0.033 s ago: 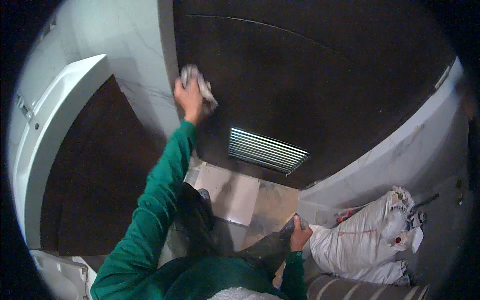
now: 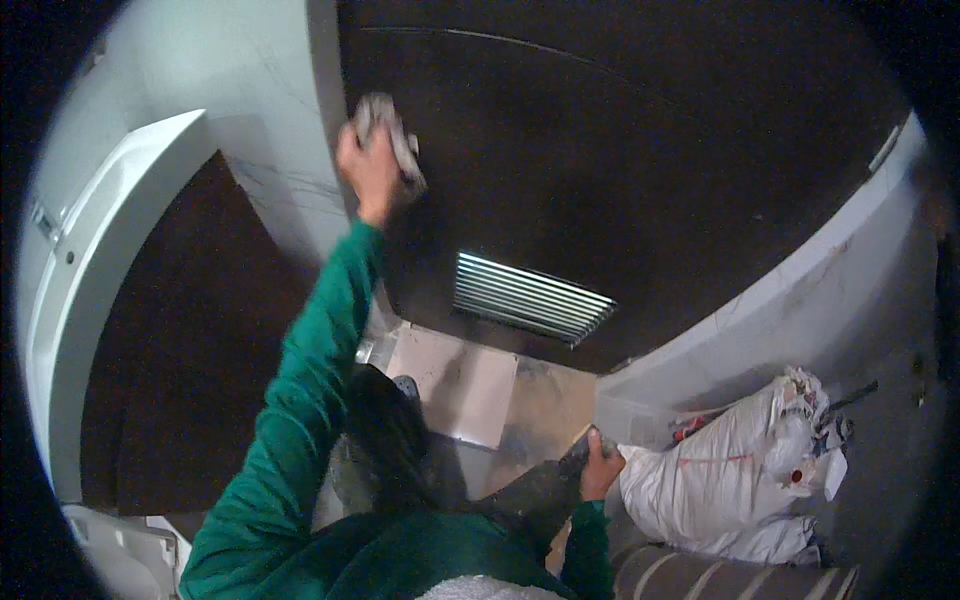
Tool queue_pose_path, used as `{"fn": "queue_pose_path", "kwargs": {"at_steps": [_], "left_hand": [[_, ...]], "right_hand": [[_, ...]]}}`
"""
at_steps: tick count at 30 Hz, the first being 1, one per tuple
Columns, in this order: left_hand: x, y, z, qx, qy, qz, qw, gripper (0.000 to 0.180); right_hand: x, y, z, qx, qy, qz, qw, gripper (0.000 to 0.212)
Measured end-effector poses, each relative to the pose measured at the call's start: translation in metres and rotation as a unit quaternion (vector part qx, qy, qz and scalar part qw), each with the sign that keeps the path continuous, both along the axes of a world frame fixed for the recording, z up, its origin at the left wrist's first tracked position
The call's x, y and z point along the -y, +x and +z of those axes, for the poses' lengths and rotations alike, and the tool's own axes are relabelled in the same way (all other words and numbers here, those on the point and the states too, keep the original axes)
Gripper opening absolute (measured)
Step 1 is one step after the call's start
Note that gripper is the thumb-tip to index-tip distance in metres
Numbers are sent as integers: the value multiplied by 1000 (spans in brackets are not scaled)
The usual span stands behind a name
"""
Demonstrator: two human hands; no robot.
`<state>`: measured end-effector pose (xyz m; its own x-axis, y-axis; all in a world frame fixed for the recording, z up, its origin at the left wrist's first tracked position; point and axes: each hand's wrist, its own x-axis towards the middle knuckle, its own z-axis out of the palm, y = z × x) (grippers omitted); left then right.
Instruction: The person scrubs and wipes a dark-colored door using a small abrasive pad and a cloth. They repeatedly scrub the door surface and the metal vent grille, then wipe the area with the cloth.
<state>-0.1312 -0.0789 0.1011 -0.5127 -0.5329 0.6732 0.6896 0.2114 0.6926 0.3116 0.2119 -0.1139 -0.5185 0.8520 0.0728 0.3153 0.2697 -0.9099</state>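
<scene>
My left hand (image 2: 370,178) reaches far forward, its fingers closed round a crumpled pale cloth (image 2: 377,110). The cloth is pressed to or just in front of a dark brown door panel (image 2: 620,170), close to its left edge; whether it touches cannot be told. Lower in that panel sits a slatted vent grille (image 2: 535,298). Down at the right, by my bent knee, my right hand (image 2: 602,470) is closed on a small dark object with a yellowish edge (image 2: 578,440). Its kind cannot be made out against the dark trousers.
On the left, a white washbasin (image 2: 95,240) tops a dark brown cabinet (image 2: 190,350). Stuffed white sacks (image 2: 710,490) with rubbish lean at the right, beside a striped brown roll (image 2: 730,580). Pale board (image 2: 455,390) covers part of the floor. A white toilet (image 2: 120,550) stands lower left.
My left hand has slid the cloth upward along the panel, slightly to the left. My right hand keeps its place by the knee.
</scene>
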Motion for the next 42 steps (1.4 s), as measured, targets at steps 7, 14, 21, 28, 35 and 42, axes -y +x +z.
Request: {"fn": "queue_pose_path", "kwargs": {"at_steps": [7, 14, 21, 28, 35, 42], "left_hand": [[-28, -51, 133, -359, -362, 167, 844, 27], [-87, 27, -138, -279, -775, -140, 549, 40], [-115, -1, 39, -367, -656, -29, 659, 38], [-195, 14, 90, -375, -567, 84, 728, 51], [-238, 79, -88, -344, -803, -243, 422, 42], [-223, 8, 195, -429, -584, 271, 634, 36]], "right_hand": [[0, -5, 10, 28, -30, -10, 999, 32], [-5, -1, -1, -32, -108, -3, 994, 28], [-29, 23, -31, 79, -140, -112, 981, 32], [-18, -15, -39, -105, -203, -85, 970, 24], [-16, -2, -47, -122, -224, -92, 962, 25], [-48, -29, -20, -88, -275, -50, 956, 39]]}}
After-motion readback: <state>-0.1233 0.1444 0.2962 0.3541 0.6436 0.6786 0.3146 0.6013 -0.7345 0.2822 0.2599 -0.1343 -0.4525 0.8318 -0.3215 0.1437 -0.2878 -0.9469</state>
